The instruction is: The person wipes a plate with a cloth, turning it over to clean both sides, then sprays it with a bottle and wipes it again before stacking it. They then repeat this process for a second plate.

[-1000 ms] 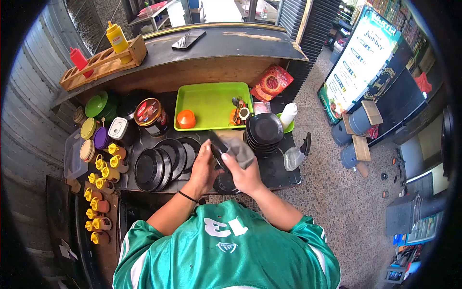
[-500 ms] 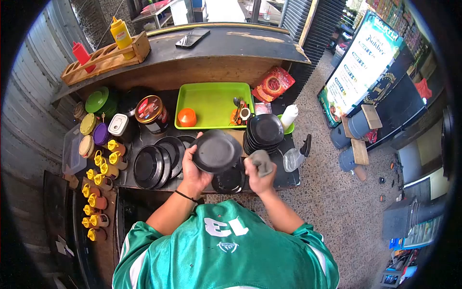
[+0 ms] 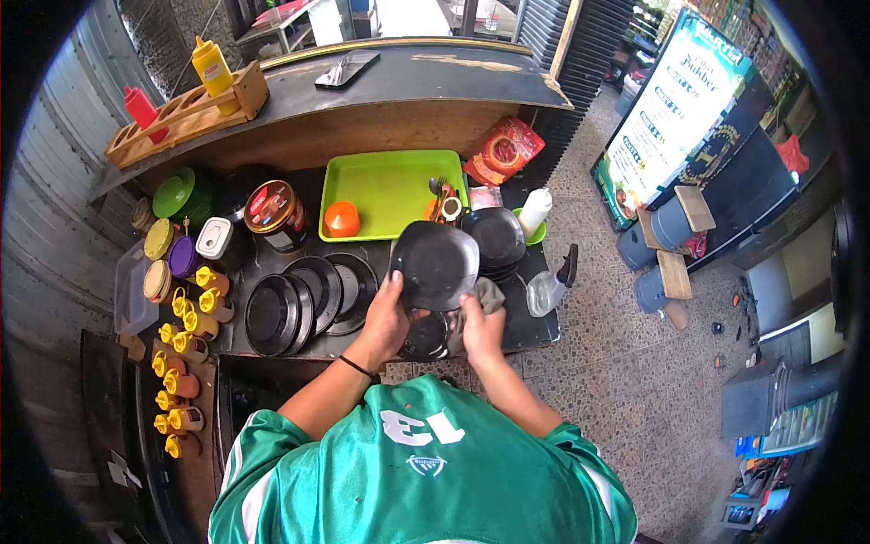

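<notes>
A black plate is being gripped at its lower edge by the left hand, tilted above the desk. Just right of that plate, a grey cloth is being clutched by the right hand, nearer its underside.

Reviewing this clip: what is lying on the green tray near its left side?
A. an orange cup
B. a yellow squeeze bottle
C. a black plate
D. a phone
A: an orange cup sits upside down on the green tray, near its left side; the tray's only other load is cutlery at its right edge.
</notes>
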Tool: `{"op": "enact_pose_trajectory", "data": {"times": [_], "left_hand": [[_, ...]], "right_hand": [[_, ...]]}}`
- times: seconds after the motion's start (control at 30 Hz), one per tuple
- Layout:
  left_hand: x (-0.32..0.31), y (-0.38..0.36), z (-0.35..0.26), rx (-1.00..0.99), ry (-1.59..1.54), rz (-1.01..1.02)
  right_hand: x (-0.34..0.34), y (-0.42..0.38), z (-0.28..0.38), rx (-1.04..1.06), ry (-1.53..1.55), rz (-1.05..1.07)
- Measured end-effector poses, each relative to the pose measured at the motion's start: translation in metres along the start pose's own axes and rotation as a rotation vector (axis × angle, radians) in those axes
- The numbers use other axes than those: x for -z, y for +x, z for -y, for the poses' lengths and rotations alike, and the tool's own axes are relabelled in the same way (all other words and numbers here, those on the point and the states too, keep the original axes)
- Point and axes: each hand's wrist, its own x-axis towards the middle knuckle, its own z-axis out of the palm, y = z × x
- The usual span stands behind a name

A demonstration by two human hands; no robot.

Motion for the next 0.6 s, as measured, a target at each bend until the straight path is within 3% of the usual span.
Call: {"op": "enact_pose_trajectory", "data": {"times": [0.13,0.27,0.33,0.47,0.53,0.6], "left_hand": [[0.02,0.004,0.001,-0.052,0.336,-0.016],[0.06,0.015,0.018,0.003,0.621,-0.148],[0.067,0.01,0.022,0.052,0.604,-0.17],[0.097,0.014,0.041,0.069,0.619,-0.252],[0.107,0.014,0.052,0.044,0.663,-0.271],[0.117,0.014,0.063,0.022,0.707,-0.29]], "right_hand": [[0.033,0.047,0.0,-0.01,-0.147,-0.189],[0.069,0.103,-0.005,0.051,-0.55,-0.371],[0.084,0.121,-0.005,0.024,-0.793,-0.399],[0.093,0.138,-0.005,-0.116,-0.868,-0.396],[0.082,0.125,0.003,-0.087,-0.91,-0.428],[0.079,0.117,0.001,0.075,-0.913,-0.478]]}}
